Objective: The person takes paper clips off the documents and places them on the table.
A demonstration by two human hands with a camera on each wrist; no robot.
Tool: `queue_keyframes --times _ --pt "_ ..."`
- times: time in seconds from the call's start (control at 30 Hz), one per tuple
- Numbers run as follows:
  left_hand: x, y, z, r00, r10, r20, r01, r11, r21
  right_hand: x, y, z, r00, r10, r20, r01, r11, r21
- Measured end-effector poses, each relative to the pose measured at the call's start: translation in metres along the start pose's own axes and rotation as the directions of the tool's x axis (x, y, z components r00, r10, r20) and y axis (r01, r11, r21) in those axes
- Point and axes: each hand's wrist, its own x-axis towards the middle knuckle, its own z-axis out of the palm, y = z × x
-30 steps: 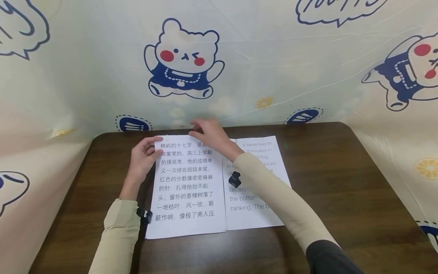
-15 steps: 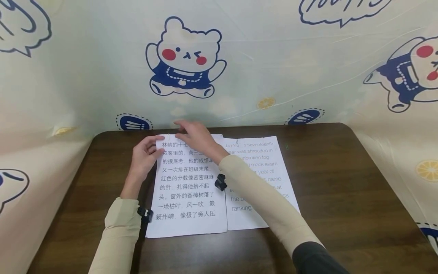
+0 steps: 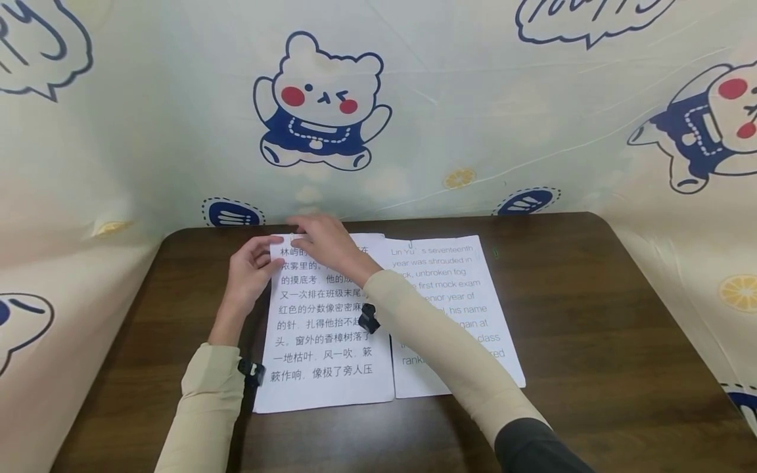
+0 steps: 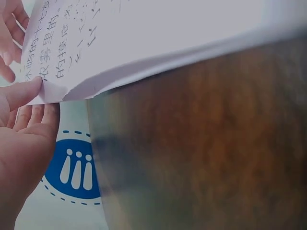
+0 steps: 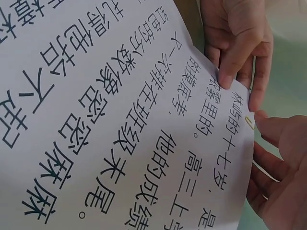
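Note:
A white sheet printed with Chinese text lies on the left; its upper left corner is lifted, and a second layer shows under its edge in the left wrist view. My left hand pinches that corner, thumb on top and fingers beneath. A yellowish paper clip sits on the top edge near the corner. My right hand is at this edge, its thumb tip beside the clip and its other fingers spread past and partly behind the paper. Whether the thumb touches the clip is unclear.
A sheet printed with English text lies against the Chinese one on the right, partly under my right forearm, with a clip on its top edge. A small green clip lies on the brown table. A patterned cloth hangs behind.
My right hand has moved left along the top edge of the Chinese sheet to the clip, uncovering more of the English text. My left hand has kept its hold on the corner.

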Motion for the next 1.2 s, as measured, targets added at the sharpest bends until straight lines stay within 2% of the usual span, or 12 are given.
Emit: queue_keyframes --times 0.33,0.5,0.83,1.2 --pt "-0.002 0.002 0.001 1.0 0.019 0.014 -0.019 0.999 -0.039 0.0 -0.001 0.009 0.999 0.043 -0.007 -0.043 0.999 0.017" --pt "-0.002 0.002 0.001 1.0 0.017 0.016 -0.017 0.999 -0.028 0.0 -0.001 0.011 0.998 0.055 -0.015 -0.055 0.998 0.028" --pt "-0.003 0.0 0.0 1.0 0.013 0.024 -0.012 1.0 -0.025 -0.002 0.001 0.016 0.999 0.05 -0.011 -0.05 0.997 0.052" --pt "-0.004 -0.001 -0.001 0.999 0.034 0.022 -0.033 0.999 -0.037 0.0 0.001 0.02 1.0 0.005 -0.015 -0.005 1.0 -0.004"
